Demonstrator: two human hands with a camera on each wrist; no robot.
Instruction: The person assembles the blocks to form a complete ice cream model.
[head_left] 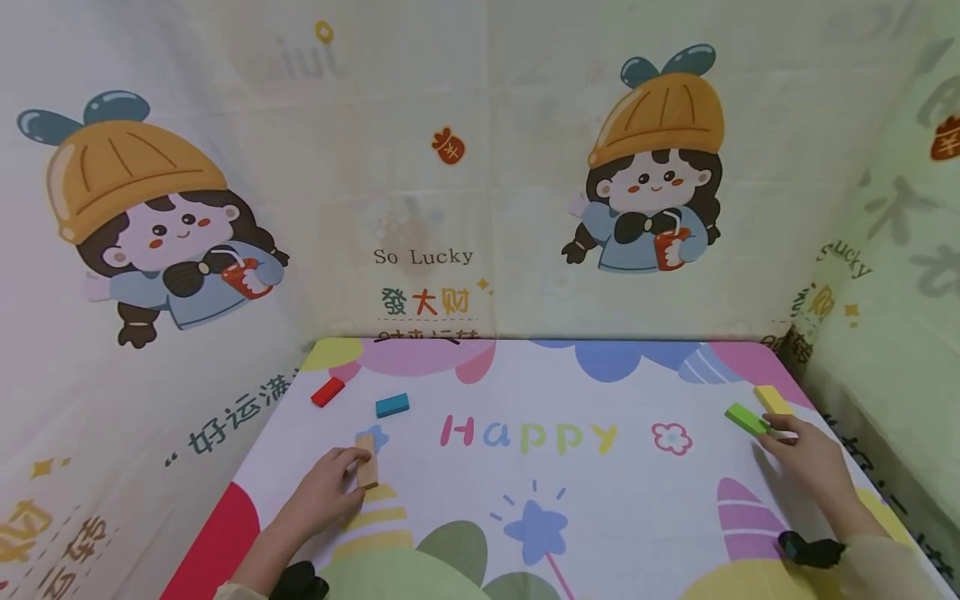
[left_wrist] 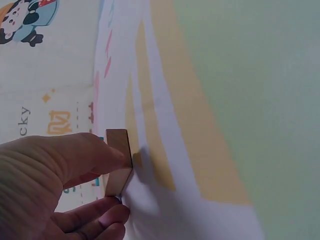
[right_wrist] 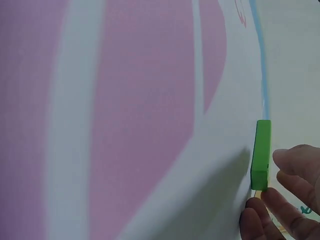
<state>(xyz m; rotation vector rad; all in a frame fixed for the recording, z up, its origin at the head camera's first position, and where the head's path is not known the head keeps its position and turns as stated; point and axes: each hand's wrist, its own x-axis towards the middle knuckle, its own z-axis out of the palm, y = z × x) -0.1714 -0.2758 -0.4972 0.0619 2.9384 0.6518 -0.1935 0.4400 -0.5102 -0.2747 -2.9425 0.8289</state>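
Observation:
In the head view my left hand is at the left of the table and pinches a plain wooden block. The left wrist view shows the thumb across this wooden block, with other fingers below it. At the right, my right hand is beside a green block. Up close, the thumb stands slightly apart from the green block, and a fingertip is at its lower end. A yellow block lies just behind the green one.
A red block and a blue block lie behind the left hand. Beneath everything is a white printed tabletop reading "Happy". Patterned cloth hangs at its back and sides.

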